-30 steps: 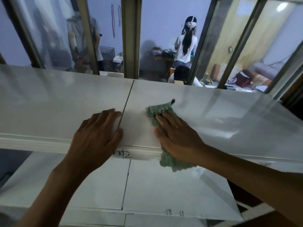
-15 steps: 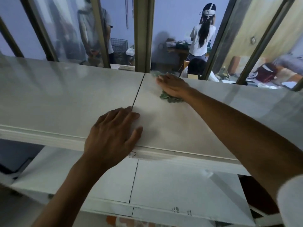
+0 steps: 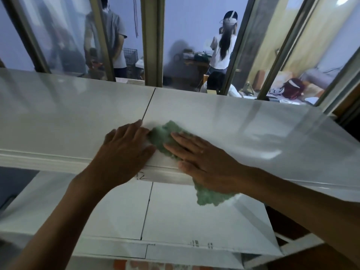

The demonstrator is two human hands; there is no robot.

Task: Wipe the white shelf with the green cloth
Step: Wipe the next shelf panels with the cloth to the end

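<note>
Beyond both hands, glass panes [image 3: 194, 36] are being backed by people, while the white shelf [image 3: 253, 129] is being pressed by the flat left hand [image 3: 124, 152] and the green cloth [image 3: 165, 137] is being pinned under the flat right hand [image 3: 206, 162].

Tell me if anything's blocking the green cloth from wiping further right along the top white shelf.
Nothing visible does. The fuzzy green cloth lies flat under the right hand, and the glossy white top shelf to its right shows only reflections. The left hand rests on the shelf on the other side, touching the cloth's left edge.

Two hands [image 3: 124, 152], one green cloth [image 3: 165, 137], two shelves [image 3: 253, 133].
</note>
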